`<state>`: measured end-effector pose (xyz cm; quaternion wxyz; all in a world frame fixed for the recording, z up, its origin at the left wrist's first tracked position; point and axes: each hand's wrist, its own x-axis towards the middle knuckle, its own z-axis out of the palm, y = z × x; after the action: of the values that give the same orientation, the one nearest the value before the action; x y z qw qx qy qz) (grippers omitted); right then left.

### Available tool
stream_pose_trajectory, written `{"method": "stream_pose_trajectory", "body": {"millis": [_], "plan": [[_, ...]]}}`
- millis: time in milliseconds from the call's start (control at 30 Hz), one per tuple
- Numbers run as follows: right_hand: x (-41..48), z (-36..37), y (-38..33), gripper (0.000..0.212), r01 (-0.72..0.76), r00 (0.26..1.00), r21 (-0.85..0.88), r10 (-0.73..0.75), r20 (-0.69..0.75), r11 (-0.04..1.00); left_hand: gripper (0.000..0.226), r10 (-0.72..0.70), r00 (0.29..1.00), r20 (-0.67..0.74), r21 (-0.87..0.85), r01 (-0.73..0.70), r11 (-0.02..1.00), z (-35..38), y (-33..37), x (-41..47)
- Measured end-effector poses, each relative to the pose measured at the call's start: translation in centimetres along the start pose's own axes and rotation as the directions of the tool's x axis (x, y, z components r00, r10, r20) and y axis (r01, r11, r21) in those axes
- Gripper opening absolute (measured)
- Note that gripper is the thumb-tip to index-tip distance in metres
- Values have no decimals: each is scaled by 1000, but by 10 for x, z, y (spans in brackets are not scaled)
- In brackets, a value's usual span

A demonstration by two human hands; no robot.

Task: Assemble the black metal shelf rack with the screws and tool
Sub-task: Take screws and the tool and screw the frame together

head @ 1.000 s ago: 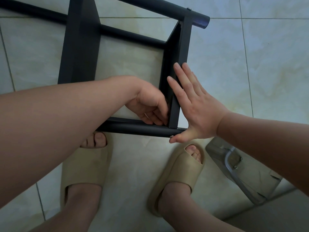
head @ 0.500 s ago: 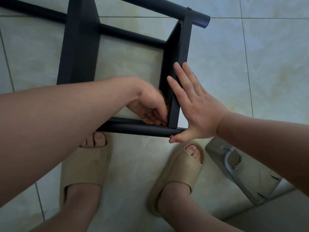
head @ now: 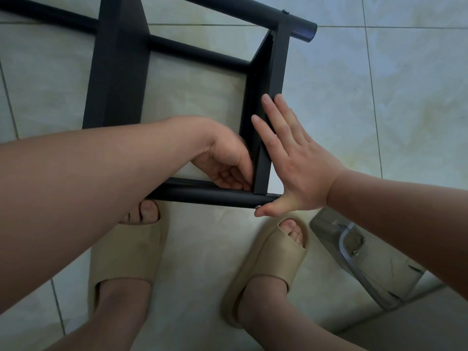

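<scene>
The black metal rack (head: 116, 72) lies on its side on the tiled floor. My right hand (head: 298, 160) presses flat, fingers straight, against the outer face of the right shelf panel (head: 276, 67). Its thumb touches a small screw head (head: 258, 206) at the end of the near tube (head: 202, 195). My left hand (head: 225, 158) reaches inside the frame. Its fingers are curled tight into the corner where that panel meets the near tube. Whatever is between those fingertips is hidden. No tool is visible.
My feet in beige sandals (head: 126, 252) (head: 273, 257) stand just in front of the near tube. A chrome and clear piece (head: 354, 262) lies on the floor at the right. The far tube's open end (head: 304, 30) sticks out past the panel.
My left hand's fingers have shifted slightly in the corner. The right hand and the rack have stayed where they were.
</scene>
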<state>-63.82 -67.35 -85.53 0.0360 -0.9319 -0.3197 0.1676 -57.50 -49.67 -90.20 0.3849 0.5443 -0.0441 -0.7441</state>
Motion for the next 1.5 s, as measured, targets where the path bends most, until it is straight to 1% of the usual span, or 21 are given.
{"method": "stream_pose_trajectory", "body": {"millis": [200,367,467,600,833,933,1100,1500], "plan": [[-2,-9,-4,141,-35,998,-22,36,48,999,18,11,1000,8,-21,-11,1000,0,1,0],[-5,-18,-9,144,-66,994,-42,70,84,997,12,-13,1000,19,-41,13,999,1,0,-2],[-4,-21,-9,146,-72,992,-32,75,97,997,12,-25,999,27,-19,25,1000,1,-2,-3],[-3,-19,-10,146,-86,992,-22,87,91,996,7,-12,1000,-12,1,12,1000,0,-2,-3],[-3,-12,-11,143,-85,994,0,85,63,996,8,-16,999,-39,34,17,999,0,3,-2],[-2,-10,-11,143,-83,995,-2,83,53,997,7,-23,999,-36,39,24,999,1,3,-3],[-3,-7,-11,143,-79,996,-7,79,29,997,8,-18,999,-34,0,18,1000,2,-1,-3],[-2,-2,-10,142,-65,998,2,65,-7,998,8,-22,999,-33,35,24,999,1,5,-3]]}}
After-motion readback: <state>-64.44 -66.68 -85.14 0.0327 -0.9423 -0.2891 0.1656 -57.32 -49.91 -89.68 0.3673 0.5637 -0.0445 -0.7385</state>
